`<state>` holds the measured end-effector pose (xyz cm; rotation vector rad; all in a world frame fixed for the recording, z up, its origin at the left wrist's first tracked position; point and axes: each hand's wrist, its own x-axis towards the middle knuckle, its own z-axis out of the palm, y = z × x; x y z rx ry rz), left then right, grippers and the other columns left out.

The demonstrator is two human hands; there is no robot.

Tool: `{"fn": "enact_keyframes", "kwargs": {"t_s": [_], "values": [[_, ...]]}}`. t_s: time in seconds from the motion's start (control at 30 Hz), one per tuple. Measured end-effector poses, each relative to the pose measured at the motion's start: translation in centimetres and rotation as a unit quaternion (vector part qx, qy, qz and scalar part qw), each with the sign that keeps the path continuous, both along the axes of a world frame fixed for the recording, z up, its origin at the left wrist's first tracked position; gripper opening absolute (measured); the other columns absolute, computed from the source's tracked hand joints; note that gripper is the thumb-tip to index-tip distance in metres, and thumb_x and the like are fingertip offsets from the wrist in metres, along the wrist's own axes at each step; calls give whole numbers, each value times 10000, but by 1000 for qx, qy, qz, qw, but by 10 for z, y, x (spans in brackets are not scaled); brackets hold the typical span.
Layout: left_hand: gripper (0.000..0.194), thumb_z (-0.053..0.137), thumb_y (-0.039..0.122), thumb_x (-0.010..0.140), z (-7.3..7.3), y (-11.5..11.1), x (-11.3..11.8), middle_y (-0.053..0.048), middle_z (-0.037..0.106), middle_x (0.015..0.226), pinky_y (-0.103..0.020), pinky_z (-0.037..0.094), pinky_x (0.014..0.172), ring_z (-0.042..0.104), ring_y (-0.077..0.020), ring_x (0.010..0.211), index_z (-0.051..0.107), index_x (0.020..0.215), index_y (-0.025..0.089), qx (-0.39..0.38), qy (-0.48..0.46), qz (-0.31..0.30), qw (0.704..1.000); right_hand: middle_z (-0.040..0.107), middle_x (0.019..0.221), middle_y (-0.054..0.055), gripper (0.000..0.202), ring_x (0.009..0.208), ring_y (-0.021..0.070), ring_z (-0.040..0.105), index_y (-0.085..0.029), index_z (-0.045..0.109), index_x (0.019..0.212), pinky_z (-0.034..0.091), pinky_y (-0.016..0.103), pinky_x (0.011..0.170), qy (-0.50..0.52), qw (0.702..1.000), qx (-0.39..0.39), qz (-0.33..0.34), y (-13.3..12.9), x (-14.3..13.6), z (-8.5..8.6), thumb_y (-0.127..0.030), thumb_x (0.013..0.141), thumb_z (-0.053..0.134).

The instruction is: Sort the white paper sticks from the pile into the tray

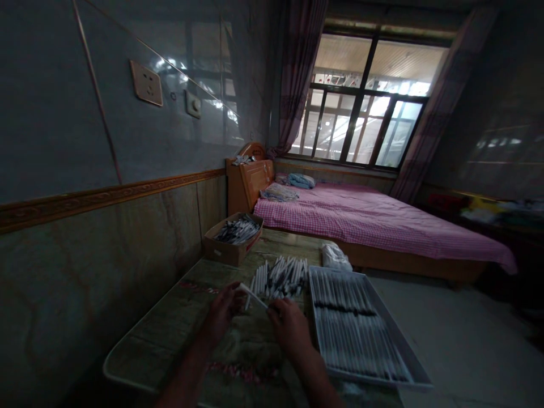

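Note:
A slim white pen-like stick [254, 296] spans the gap between my two hands above the table. My left hand [225, 309] is closed with its fingertips at the stick's upper left end. The thumb and fingers of my right hand [291, 323] pinch the other end. Just beyond the hands lies a loose pile of similar white and dark sticks [283, 275]. To the right of my right hand is a shallow white tray [403, 334], where many such sticks lie side by side in two rows. Fine detail on the held stick is too blurred to make out.
A cardboard box [227, 252] full of dark and grey sticks stands at the table's back left, near the tiled wall. A clear plastic bag [335, 258] lies behind the tray. Beyond the table [161, 334] is a bed [361, 218] with a pink checked sheet.

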<state>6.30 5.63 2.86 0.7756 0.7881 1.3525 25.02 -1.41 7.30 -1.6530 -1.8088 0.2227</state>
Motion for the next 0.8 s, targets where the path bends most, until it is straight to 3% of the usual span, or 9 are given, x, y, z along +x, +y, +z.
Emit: {"fn": "enact_keyframes", "kwargs": {"t_s": [0.17,0.3,0.4,0.57,0.8], "values": [[554,830,476,569,-5,2,0,-56,727,814,-254,514,576,659,-155,652,670,996,162,-12,17,8,1000,717,806,40,264,749,197,657,-220,710,848,432,255,645,139,989,21,-43,-4,67,-5,-367,859,491],[519,858,411,526,-12,6,3,-42,718,754,-267,526,576,653,-154,620,679,934,146,-15,38,5,999,705,692,38,303,658,196,644,-208,730,792,418,249,579,71,986,-22,-147,2,131,-9,-413,806,507],[492,853,399,528,-14,7,4,-41,716,736,-269,529,564,650,-155,609,681,911,142,-11,36,9,999,682,626,38,270,607,190,629,-191,726,727,395,243,552,36,981,-39,-184,9,162,-10,-365,769,524],[499,852,428,524,-13,6,5,-35,713,707,-260,531,565,646,-149,607,680,892,139,-8,32,14,999,726,775,101,259,738,231,671,-150,737,794,406,262,602,-26,972,-62,-224,24,180,-16,-305,742,536],[500,847,446,525,-14,7,6,-29,712,702,-258,530,564,637,-138,595,679,883,140,-3,47,11,999,731,954,141,315,906,253,669,-133,729,962,427,278,688,-102,964,-87,-230,40,184,-22,-299,812,507]]}}
